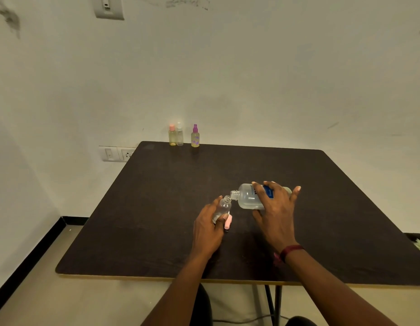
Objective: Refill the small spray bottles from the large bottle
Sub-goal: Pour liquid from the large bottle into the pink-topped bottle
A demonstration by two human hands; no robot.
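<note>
Head view: a dark brown worktop (157, 208) with a pale front edge is seen set against a scuffed cream wall (275, 78). Over its near middle the left grip (207, 228) is curled round a small clear bottle (223, 207), which is held upright with a slight lean and its threaded mouth uncovered. A pink spray cap (228, 222) is seen just under this grip's fingertips; whether it is pinched or lying on the worktop cannot be told.

Just to the right of the left grip, the right grip (276, 208) is wrapped over the large bottle (248, 197), fingers spread across its blue label and thumb underneath, the little finger lifted off. The large bottle is held almost on its side, its open neck pointed toward the left grip and met with the mouth of the small clear bottle. Flow of liquid cannot be made out. A dark red band (290, 251) is worn at the right wrist.

Well beyond both grips, at the far edge by the wall, three small spray bottles stand upright: a pink-capped bottle (172, 135) touching or nearly touching a clear-capped bottle (179, 135), and a purple-capped bottle (195, 136) slightly apart to their right.

A socket plate (117, 153) is fixed to the wall left of the far corner. A beige floor (39, 302) with black skirting (27, 257) is seen below to the left.
</note>
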